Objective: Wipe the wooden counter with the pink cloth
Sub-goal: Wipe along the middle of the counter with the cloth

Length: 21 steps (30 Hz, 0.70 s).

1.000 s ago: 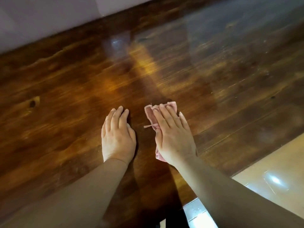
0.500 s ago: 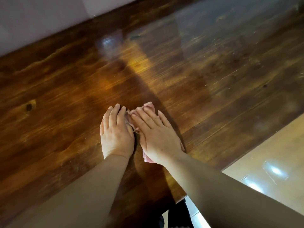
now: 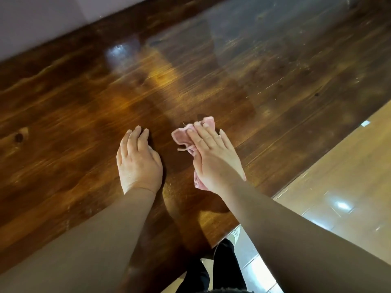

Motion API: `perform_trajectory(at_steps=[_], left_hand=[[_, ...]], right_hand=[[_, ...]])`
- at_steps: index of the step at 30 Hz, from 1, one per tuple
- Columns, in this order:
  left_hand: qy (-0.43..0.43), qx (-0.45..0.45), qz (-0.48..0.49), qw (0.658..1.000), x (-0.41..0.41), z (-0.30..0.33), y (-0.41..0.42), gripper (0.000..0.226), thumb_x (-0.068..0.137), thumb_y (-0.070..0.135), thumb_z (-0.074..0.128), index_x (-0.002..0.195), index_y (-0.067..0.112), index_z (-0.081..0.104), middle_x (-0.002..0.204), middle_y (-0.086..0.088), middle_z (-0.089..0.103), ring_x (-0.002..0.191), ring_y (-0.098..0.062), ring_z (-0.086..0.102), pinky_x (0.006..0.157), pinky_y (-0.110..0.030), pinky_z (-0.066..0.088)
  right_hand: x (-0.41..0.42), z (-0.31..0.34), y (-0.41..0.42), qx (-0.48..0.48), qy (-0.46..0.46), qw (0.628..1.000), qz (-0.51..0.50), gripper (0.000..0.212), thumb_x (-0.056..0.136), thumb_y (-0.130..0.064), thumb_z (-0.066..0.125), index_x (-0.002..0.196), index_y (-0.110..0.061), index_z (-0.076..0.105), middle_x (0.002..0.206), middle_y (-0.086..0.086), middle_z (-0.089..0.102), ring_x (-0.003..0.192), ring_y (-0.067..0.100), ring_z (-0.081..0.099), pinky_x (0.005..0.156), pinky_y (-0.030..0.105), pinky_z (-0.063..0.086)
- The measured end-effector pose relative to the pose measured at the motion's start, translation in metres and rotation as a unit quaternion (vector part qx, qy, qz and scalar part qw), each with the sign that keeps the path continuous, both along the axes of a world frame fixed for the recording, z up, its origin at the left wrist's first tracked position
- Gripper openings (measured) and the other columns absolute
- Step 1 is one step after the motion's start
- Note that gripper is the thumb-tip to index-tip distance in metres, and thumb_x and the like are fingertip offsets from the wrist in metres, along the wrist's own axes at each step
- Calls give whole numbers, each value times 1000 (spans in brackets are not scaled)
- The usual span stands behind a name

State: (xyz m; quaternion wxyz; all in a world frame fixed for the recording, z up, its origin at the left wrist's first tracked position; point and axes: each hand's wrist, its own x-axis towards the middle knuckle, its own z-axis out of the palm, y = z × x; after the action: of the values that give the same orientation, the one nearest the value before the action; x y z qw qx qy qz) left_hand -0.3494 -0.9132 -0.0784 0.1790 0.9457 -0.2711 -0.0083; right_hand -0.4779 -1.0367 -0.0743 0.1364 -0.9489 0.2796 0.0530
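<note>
The right hand (image 3: pixel 213 157) is pressing the pink cloth (image 3: pixel 186 137) flat onto the wooden counter (image 3: pixel 84 106), its fingers (image 3: pixel 203 134) lying straight and slightly spread over the crumpled fabric. The left hand (image 3: pixel 138 161) is resting palm down just beside it, fingers together, holding nothing

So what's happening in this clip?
A person is wiping a wooden counter. The right hand presses a crumpled pink cloth flat against the wood with straight fingers. The left hand rests palm-down on the counter beside it, apart from the cloth and holding nothing.
</note>
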Motion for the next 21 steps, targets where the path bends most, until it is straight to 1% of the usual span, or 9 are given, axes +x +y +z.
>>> perform_trajectory(at_steps=[1,3,5,7,9,11,14,18,21], left_hand=[[2,2,-1,1000,0,1,0,43,100,17,39,143,11,49,152,-6,41,145,-24,28,120,-45,22],[7,6,-6,1000,-1,3,0,44,101,17,38,143,11,48,153,-5,40,145,-24,27,120,-45,21],[11,7,-4,1000,0,4,0,44,101,18,38,144,11,47,153,-5,39,146,-24,26,121,-44,21],[12,8,-2,1000,-1,4,0,44,101,19,38,144,12,47,153,-5,39,146,-24,26,121,-44,20],[9,7,0,1000,0,3,0,45,101,19,38,144,12,47,153,-5,39,146,-24,26,121,-45,21],[6,2,-1,1000,0,1,0,45,101,19,38,143,12,47,153,-5,40,145,-24,27,121,-45,21],[3,-5,-7,1000,-1,1,0,44,100,18,38,142,11,48,152,-5,41,145,-24,27,120,-45,22],[1,-10,-4,1000,0,0,1,43,100,18,39,142,11,48,151,-5,41,145,-24,27,120,-47,22],[-5,-13,2,1000,0,-2,0,43,100,18,39,141,12,49,151,-6,42,145,-24,27,120,-46,22]], right_hand=[[-6,0,6,-1,-2,1000,-16,58,108,-37,12,163,-27,-2,170,-8,-7,155,9,-11,127,38,-5],[-29,1,23,-11,-14,999,-35,58,107,-39,14,163,-25,6,170,-6,0,156,12,-5,128,40,2],[-55,0,33,-7,-34,999,-20,57,107,-39,19,162,-23,20,169,-5,13,156,12,4,128,42,13],[-67,-4,21,-3,-38,999,12,56,107,-38,24,161,-24,27,168,-6,19,156,10,8,127,43,18],[-54,-5,-6,-6,-46,999,-1,56,106,-38,23,161,-27,26,168,-7,21,156,10,10,127,43,17],[-34,-5,-29,-15,-43,998,-49,57,105,-38,19,162,-28,20,168,-7,18,156,11,8,128,41,11],[-32,-6,-22,-42,-34,994,-100,58,106,-39,13,163,-26,14,170,-5,13,157,14,5,128,41,7],[-70,-10,17,-45,-52,993,-99,54,109,-36,26,162,-22,23,168,-1,21,156,18,13,127,44,17],[-71,-11,0,-31,-73,993,-84,53,109,-34,30,161,-22,27,167,-3,24,156,16,15,127,43,17]])
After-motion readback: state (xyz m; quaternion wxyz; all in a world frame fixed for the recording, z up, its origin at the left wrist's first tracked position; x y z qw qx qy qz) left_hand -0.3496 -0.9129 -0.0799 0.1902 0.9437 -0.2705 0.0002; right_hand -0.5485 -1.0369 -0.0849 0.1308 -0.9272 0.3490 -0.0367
